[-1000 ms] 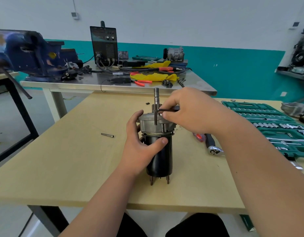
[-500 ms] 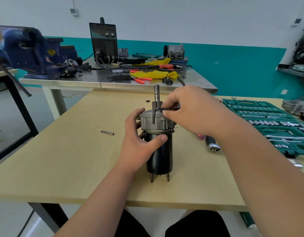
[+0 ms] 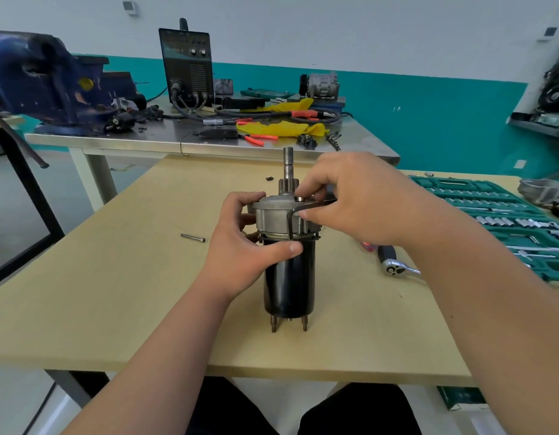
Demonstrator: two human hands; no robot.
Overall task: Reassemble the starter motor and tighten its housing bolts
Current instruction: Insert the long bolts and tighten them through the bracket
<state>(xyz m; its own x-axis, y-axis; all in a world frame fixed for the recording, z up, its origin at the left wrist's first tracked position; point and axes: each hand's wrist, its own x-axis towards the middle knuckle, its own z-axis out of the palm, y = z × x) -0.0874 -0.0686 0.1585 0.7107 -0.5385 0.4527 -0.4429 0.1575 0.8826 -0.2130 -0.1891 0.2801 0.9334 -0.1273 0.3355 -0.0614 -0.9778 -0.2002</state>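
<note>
The starter motor (image 3: 289, 277) stands upright on the wooden table (image 3: 115, 277), black body below, grey metal end housing (image 3: 273, 216) on top, shaft pointing up. My left hand (image 3: 243, 249) grips the motor just under the housing, thumb across the front. My right hand (image 3: 356, 199) pinches a dark L-shaped hex key (image 3: 292, 221); the bent arm hangs down in front of the housing, the other arm runs under my fingers. A loose long bolt (image 3: 193, 237) lies on the table to the left.
A ratchet (image 3: 394, 265) lies right of the motor, with an open green socket set (image 3: 504, 221) beyond it. A metal casting (image 3: 545, 191) sits at the far right. Behind stands a steel bench (image 3: 165, 142) with a blue vise (image 3: 42, 86), a welder (image 3: 187, 67) and tools.
My right hand has turned the hex key, so its hanging arm has swung slightly across the housing front. My left hand keeps its grip on the motor.
</note>
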